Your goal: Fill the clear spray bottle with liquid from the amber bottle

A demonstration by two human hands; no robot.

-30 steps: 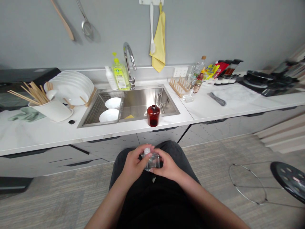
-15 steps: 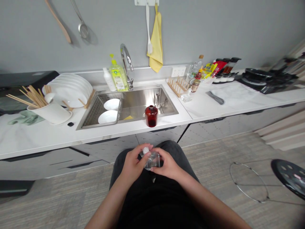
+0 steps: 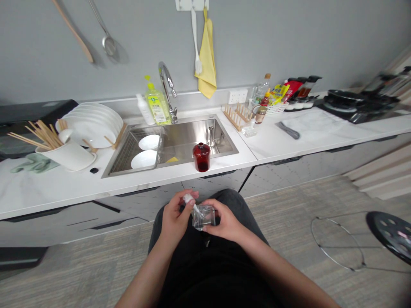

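Note:
Above my lap, my right hand (image 3: 224, 221) grips a small clear square bottle (image 3: 203, 218) from its right side. My left hand (image 3: 174, 217) pinches a white pump top (image 3: 188, 198) between thumb and fingers, just left of the bottle. The pump top leans to the left, and its thin stem slants down toward the bottle; whether the stem's end is still inside I cannot tell. On the counter's front edge, beyond my hands, stands a dark red bottle (image 3: 202, 159) with an uncapped neck and dark liquid low inside.
Behind the red bottle is a steel sink (image 3: 183, 136) with a faucet (image 3: 167, 83) and white bowls (image 3: 144, 159) in a rack. Green dish soap (image 3: 158, 107) stands behind it. Plates (image 3: 93, 124) and a chopstick holder (image 3: 69, 155) are left; a wooden rack (image 3: 236, 116) is right.
My left hand has moved left, tilting the pump top away from the clear bottle and exposing its stem. My right hand stays around the bottle. The view has shifted slightly.

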